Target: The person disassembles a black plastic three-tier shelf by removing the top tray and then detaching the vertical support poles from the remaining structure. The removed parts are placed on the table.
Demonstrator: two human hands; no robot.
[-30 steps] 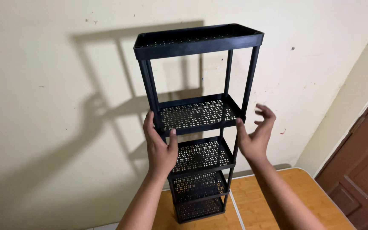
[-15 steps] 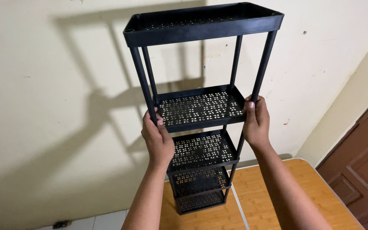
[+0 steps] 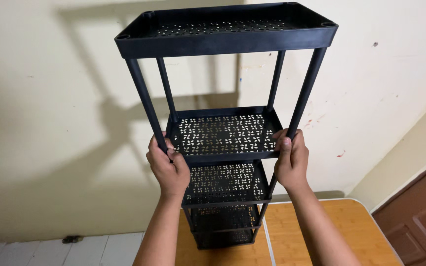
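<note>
The black plastic shelf rack (image 3: 225, 123) stands upright, with five perforated rectangular tiers joined by round corner posts. Its top tray is seen from slightly above, rimmed and dotted with small cut-outs, and the lower tiers recede downward. The bottom tier sits at the wooden tabletop (image 3: 321, 231), close to the cream wall.

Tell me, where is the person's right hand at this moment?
In the head view, the right hand is right of centre, closed around the front right post of the black shelf rack, at the second shelf from the top. The left hand grips the opposite post.
</note>
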